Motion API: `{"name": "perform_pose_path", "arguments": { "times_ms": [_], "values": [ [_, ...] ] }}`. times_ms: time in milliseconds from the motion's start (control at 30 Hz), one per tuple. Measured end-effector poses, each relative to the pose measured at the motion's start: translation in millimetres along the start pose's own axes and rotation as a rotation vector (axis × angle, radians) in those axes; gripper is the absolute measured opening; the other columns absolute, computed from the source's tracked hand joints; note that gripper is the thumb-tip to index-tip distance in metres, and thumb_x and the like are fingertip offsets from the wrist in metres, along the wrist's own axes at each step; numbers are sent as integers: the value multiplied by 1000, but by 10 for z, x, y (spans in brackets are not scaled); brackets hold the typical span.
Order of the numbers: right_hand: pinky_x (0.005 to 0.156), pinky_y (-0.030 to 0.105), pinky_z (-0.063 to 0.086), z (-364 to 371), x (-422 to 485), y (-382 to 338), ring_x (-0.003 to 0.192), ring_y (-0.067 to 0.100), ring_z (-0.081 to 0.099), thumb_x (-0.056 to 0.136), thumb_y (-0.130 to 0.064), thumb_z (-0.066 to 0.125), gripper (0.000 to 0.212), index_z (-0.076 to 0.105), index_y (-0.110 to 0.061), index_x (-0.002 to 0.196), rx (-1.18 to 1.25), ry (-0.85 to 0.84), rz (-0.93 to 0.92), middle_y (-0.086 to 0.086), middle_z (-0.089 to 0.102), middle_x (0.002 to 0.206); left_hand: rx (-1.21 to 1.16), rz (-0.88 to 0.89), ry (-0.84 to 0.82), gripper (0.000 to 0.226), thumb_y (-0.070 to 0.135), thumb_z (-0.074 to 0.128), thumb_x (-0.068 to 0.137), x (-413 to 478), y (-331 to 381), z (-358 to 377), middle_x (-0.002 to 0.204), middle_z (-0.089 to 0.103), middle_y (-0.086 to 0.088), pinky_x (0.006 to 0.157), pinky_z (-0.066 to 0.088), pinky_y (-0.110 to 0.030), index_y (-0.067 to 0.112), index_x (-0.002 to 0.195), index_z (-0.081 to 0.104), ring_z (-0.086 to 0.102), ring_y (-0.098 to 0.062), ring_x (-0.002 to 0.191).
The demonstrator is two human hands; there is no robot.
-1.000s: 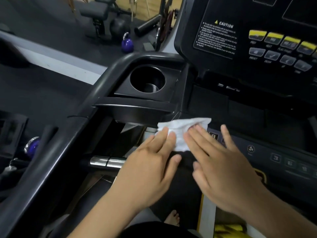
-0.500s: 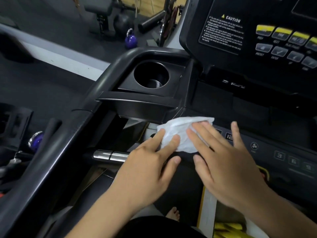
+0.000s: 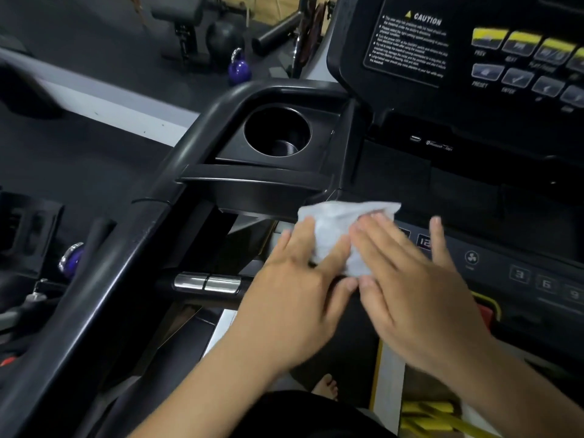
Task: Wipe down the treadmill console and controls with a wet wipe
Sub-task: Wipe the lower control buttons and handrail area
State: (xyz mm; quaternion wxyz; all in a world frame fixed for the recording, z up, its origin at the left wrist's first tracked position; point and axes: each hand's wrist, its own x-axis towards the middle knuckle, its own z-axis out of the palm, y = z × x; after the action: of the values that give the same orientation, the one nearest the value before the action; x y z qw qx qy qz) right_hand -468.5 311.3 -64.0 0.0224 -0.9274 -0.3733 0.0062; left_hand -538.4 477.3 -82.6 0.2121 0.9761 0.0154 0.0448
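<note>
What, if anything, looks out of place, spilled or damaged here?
Nothing stands out. The left hand and right hand press the crumpled wet wipe flat on the left end of the control panel; no spill or damage shows there or on the cup holder.

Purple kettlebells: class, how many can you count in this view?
2. One purple kettlebell stands on the floor beyond the cup holder; a second kettlebell shows at far left, partly hidden behind the treadmill's handrail. Others may be hidden.
</note>
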Motion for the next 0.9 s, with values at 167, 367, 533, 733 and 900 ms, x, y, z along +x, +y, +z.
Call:
{"name": "perform_pose_path", "arguments": {
  "times_ms": [167,367,533,733,900],
  "values": [
    [116,61,12,-38,120,25,148,16,17,96,-35,24,59,29,-13,150,1,11,68,3,27,158,81,61,3,64,48,37,97,167,4,56,154,29,-29,110,39,-45,12,151,36,35,-40,142],
    [113,66,13,79,-223,-119,147,16,21,94,-37,35,56,37,-19,147,38,11,-31,-3,31,156,164,13,-85,63,58,36,95,-203,-12,-79,136,53,-32,86,56,-39,18,141,54,64,-39,112],
    [114,66,8,-28,147,90,146,16,23,96,-34,29,53,40,-19,146,35,49,56,-1,35,155,232,-9,-37,63,57,29,99,276,109,-72,136,53,-29,71,57,-37,18,144,49,67,-38,105],
    [113,66,14,65,-212,-131,148,16,19,97,-40,31,54,37,-22,147,64,19,-39,-3,30,157,52,-19,-59,59,61,28,98,-274,30,-136,143,51,-21,75,55,-29,28,135,60,68,-28,104],
    [112,68,16,32,-166,-15,137,10,40,96,-34,40,42,59,-23,131,136,117,-112,-6,54,141,-245,3,78,48,52,45,98,-206,-237,-197,108,75,-8,63,57,-30,24,79,79,68,-3,99]
  ]
}}
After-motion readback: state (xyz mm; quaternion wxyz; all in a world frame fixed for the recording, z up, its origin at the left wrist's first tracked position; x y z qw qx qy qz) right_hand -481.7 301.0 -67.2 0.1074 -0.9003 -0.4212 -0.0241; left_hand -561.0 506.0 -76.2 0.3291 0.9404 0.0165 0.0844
